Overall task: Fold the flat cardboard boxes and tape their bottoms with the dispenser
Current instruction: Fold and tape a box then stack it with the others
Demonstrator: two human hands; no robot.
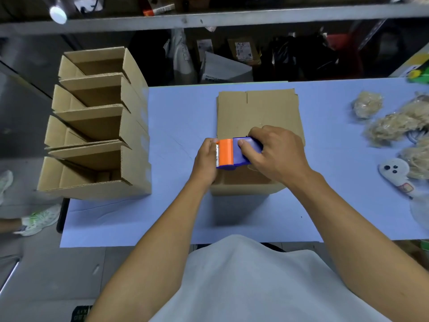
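A folded cardboard box [243,182] stands on the blue table [181,112], bottom side up, in front of me. My right hand [276,154] grips the blue and orange tape dispenser [234,153] on top of the box, its toothed orange end pointing left. My left hand [205,161] holds the box's left upper edge, thumb beside the dispenser's blade. A stack of flat cardboard boxes [257,112] lies just behind the standing box.
Several folded open boxes [97,126] stand in a column along the table's left edge. Bundles of pale packing filler [394,122] and a white plush toy [394,173] lie at the right. Shelving with parcels is behind the table. Someone's shoes [39,219] are on the floor at left.
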